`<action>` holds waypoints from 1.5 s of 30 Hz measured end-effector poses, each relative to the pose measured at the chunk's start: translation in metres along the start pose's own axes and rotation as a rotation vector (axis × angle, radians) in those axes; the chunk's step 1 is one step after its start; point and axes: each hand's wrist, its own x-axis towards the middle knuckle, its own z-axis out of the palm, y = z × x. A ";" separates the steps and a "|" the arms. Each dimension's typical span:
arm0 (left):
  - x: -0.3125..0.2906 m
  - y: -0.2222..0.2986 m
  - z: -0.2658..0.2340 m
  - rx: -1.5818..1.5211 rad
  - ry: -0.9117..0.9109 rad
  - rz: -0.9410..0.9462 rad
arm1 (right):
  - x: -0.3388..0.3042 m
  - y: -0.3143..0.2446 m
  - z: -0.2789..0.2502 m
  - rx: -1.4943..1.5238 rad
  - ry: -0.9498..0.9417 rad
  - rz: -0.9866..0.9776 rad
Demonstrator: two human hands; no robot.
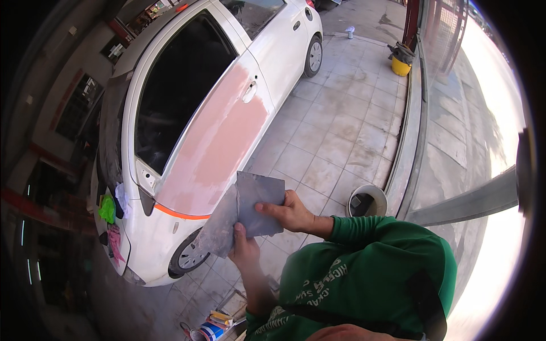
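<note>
In front of my body, both hands are closed on sheets that look like sandpaper. My right hand (291,212) pinches a dark grey, square sheet (260,190), thumb on top. Its inner edge overlaps a paler, dusty grey sheet (219,224), which my left hand (244,249) grips from below, thumb up. Whether the two are joined, I cannot tell. Beyond them stands a white car (278,51). Its front door (222,136) carries a broad pinkish, filler-like patch around the handle, and an orange strip (182,212) edges the door's front end. Neither hand touches the car.
A whitish bucket (382,198) with dark things inside stands to my right on the tiled floor (335,125). Farther off, a yellow bucket (401,68) sits by the door frame. A can (207,331) lies near my feet. Green and pink cloths (107,209) rest at the car's front.
</note>
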 end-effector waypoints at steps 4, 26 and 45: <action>0.002 0.001 -0.020 0.225 -0.010 0.112 | 0.007 -0.010 0.000 -0.136 -0.078 0.137; -0.038 0.063 -0.044 0.488 -0.239 -0.325 | 0.031 -0.012 0.012 -0.415 -0.482 0.338; -0.061 -0.012 -0.081 0.495 0.121 -0.069 | 0.075 0.026 -0.012 -0.180 -0.181 0.623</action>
